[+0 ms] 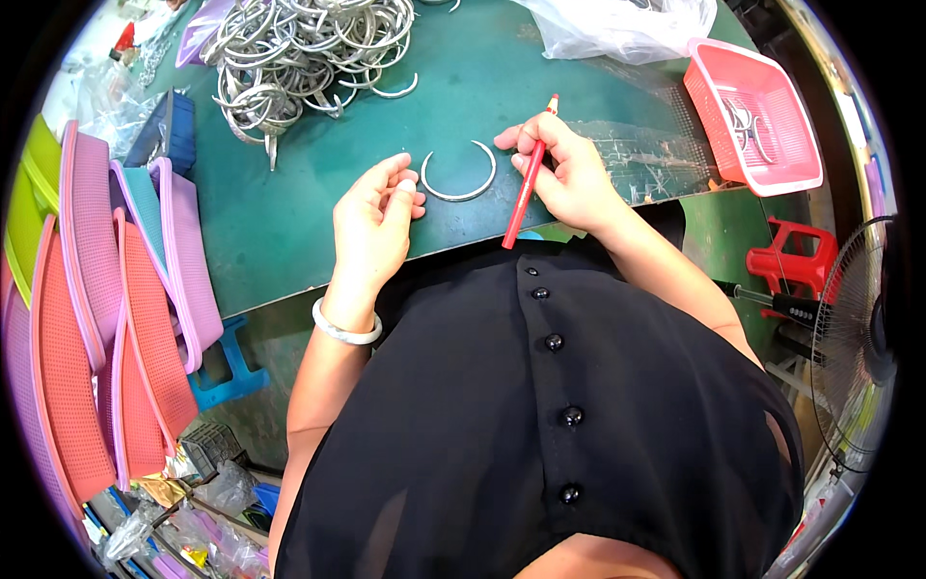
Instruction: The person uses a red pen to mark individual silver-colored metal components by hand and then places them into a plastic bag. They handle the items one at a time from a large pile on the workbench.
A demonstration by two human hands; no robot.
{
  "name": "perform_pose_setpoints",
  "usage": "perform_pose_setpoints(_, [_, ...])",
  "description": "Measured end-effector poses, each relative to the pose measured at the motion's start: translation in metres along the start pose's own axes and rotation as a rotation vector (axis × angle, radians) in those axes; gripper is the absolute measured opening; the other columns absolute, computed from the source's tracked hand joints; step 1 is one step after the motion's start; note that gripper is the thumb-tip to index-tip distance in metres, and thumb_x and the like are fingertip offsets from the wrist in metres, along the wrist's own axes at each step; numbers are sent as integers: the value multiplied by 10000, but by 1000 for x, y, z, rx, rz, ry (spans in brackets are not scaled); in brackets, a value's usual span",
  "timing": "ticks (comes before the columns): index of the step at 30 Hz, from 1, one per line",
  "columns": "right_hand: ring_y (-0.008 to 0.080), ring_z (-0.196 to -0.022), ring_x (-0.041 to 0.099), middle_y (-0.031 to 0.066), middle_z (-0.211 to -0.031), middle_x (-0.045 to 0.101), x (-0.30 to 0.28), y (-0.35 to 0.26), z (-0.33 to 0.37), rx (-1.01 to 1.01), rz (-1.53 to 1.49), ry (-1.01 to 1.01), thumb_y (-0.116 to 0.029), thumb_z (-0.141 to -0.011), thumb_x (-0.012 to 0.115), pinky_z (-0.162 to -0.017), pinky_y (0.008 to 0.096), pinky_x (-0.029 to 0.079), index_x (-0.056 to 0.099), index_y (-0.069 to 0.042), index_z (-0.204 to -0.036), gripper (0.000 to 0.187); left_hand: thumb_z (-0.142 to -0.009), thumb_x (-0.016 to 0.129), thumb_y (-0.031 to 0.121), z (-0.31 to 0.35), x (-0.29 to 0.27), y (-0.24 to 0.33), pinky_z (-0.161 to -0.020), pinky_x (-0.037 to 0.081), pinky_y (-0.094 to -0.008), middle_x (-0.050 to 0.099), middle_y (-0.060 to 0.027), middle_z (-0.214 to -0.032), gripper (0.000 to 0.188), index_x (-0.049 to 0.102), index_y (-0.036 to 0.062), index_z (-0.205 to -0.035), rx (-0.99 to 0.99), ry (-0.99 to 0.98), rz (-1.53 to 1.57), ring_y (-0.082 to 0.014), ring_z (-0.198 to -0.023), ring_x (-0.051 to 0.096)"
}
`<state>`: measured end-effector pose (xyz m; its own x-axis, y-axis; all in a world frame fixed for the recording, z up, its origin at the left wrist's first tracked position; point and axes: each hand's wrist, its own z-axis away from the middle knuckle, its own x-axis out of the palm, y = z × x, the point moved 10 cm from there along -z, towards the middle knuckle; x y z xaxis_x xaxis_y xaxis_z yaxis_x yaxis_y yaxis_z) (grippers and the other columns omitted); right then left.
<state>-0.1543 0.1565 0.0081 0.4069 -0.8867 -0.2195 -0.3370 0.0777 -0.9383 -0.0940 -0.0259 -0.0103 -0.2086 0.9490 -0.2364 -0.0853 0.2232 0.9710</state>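
A silver open-ended bangle (459, 198) lies on the green tabletop between my hands, its gap facing away from me. My left hand (371, 222) rests just left of it, fingers loosely curled and slightly apart, with nothing visible in them. The fingertips are close to the bangle's left side; whether they touch it I cannot tell. My right hand (576, 183) is closed round a slim red pen (522, 206), which slants with its lower end toward me. Some of that hand's fingertips point toward the bangle's right end.
A heap of similar silver bangles (309, 58) sits at the far left. At the right edge stands a pink basket (709, 125) holding a few metal pieces. Stacked coloured baskets (87, 251) line the left side. A red stool (796, 256) and a fan (854, 338) are right.
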Motion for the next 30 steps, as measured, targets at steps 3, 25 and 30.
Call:
perform_pose_setpoints(3, [140, -791, 532, 130, -918, 560, 0, 0, 0, -7, 23, -8, 93, -739, 501, -705, 264, 447, 434, -16, -835, 160, -836, 512, 13, 1, -3, -2, -636, 477, -212, 575, -101, -932, 283, 516, -47, -1113, 57, 14, -46, -103, -696, 560])
perform_pose_setpoints(25, [199, -625, 554, 72, -699, 528, 25, -15, -15, -13, 441, -47, -3, -708, 624, -568, 296, 426, 427, -42, -834, 237, -736, 628, 67, -6, 8, 20, -543, 425, -209, 554, -33, -684, 101, 594, -22, -770, 129, 86, -481, -64, -566, 499])
perform_pose_setpoints(30, [157, -645, 570, 90, -722, 564, 13, 2, -15, 110, 163, 18, 35, -724, 599, -601, 279, 460, 435, -31, -850, 217, -768, 596, 34, -5, 6, 12, -550, 428, -184, 573, -26, -734, 175, 574, -40, -925, 108, 71, -306, -46, -603, 506])
